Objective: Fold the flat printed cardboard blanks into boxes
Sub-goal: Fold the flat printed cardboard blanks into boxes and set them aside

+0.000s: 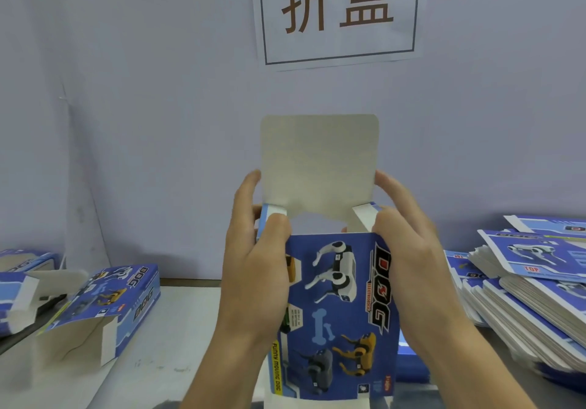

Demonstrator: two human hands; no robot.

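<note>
I hold a blue printed box (336, 313) with robot dogs on it upright in the middle of the view. Its grey top flap (318, 161) stands straight up. My left hand (253, 269) grips the box's left side, thumb pressing on the small left side flap (274, 210). My right hand (409, 259) grips the right side, fingers on the small right flap (364, 213). The box's top end is open between the two hands.
A folded box (111, 304) with an open end lies at left, with another box (22, 285) at the far left edge. A thick stack of flat blanks (539, 285) sits at right. A paper sign (337, 12) hangs on the grey wall behind.
</note>
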